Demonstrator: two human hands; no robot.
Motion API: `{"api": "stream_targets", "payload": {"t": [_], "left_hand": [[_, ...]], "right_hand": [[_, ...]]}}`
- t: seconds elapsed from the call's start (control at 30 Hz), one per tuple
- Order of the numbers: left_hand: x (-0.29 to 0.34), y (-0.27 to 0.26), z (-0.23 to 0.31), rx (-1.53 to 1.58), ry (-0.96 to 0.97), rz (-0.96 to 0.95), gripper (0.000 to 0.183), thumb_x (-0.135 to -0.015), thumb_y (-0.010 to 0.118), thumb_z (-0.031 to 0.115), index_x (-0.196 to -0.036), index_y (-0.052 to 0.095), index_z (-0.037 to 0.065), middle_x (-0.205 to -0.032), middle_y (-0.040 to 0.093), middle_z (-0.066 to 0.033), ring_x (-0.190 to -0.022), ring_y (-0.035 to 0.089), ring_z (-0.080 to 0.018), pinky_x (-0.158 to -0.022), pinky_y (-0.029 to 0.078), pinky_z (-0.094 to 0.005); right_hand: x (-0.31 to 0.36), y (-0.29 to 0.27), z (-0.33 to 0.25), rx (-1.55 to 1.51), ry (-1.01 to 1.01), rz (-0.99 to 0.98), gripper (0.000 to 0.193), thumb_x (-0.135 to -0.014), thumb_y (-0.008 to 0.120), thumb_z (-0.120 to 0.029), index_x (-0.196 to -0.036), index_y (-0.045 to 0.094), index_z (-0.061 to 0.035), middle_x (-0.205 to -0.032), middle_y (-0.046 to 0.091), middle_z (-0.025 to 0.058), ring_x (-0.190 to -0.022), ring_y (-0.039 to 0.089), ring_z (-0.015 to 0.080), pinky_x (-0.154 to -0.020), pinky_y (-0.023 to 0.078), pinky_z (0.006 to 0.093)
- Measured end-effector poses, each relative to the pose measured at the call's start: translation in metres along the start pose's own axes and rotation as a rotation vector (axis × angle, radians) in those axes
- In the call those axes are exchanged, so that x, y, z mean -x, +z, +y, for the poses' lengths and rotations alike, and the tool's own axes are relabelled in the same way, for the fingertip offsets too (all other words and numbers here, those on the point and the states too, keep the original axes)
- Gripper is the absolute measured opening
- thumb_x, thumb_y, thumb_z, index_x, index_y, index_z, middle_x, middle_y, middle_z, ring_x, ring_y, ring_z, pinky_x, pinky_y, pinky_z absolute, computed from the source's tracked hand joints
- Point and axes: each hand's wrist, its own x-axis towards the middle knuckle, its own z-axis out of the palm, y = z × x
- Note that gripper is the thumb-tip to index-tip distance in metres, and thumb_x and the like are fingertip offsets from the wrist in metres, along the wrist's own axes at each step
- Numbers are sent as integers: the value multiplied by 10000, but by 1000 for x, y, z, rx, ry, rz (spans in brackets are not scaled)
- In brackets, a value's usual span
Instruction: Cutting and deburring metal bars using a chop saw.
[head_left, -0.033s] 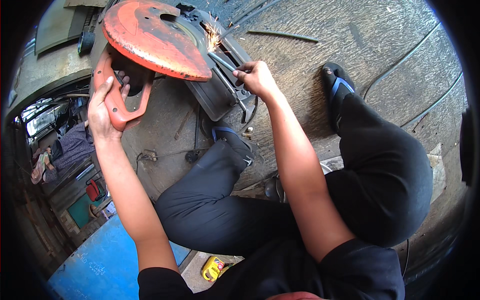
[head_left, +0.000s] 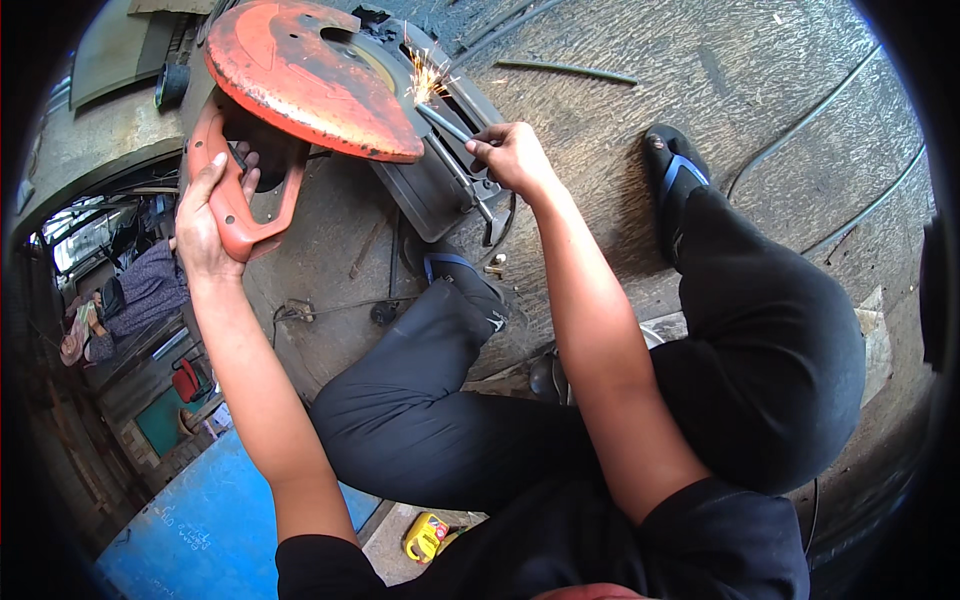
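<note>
Rod (head_left: pixel 445 122) meets sparks (head_left: pixel 428 80) at upper centre, its cut seemingly under way, unfinished; my right hand (head_left: pixel 517 160) pinches it, my left hand (head_left: pixel 208 225) wraps the saw's handle (head_left: pixel 235 212) at upper left.

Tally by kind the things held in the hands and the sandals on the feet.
Saw, its handle in the left hand: 1
Rod, in the right hand: 1
Sandals, with blue straps: 2
Total: 4
</note>
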Motion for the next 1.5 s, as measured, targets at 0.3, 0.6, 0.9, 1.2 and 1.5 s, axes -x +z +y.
{"api": "stream_targets", "payload": {"t": [0.3, 0.6, 0.9, 1.2, 1.5], "left_hand": [[-6, -8, 0, -72, -61, 73, 390, -885, 606, 98, -1221, 480, -55, -1008, 588, -139, -901, 596, -220, -826, 522, -342], [-3, -8, -2, 10, -49, 10, 401, -877, 579, 86, -1229, 462, -68, -1079, 574, -159, -991, 583, -242, -922, 502, -383], [-2, -7, -2, 22, -52, -8, 402, -877, 577, 84, -1240, 464, -47, -1094, 573, -140, -1001, 578, -230, -933, 502, -388], [-4, -10, -2, 34, -65, -10, 415, -882, 570, 84, -1259, 456, -48, -1102, 578, -140, -987, 583, -232, -927, 499, -382], [-4, -11, -2, 11, -64, 6, 493, -872, 593, 98, -1307, 420, -55, -1173, 551, -161, -1054, 568, -256, -958, 478, -391]], "right_hand": [[-1, -9, -6, -251, 283, -182, 282, -921, 540, -243, -963, 700, -14, -584, 516, -6, -406, 361, 64, -369, 252, 242], [4, -18, -12, -473, 479, -338, 361, -933, 412, -283, -851, 668, -41, -570, 454, -56, -474, 377, 55, -403, 269, 219], [6, -18, -12, -451, 486, -474, 363, -965, 455, -334, -875, 664, -50, -590, 405, -96, -464, 253, 29, -412, 208, 205], [10, -20, -5, -438, 448, -494, 347, -966, 506, -362, -908, 660, -58, -588, 384, -98, -460, 234, 33, -426, 193, 216], [9, -13, -3, -439, 420, -473, 346, -963, 536, -371, -907, 660, -53, -585, 370, -83, -447, 228, 33, -409, 189, 215]]}}
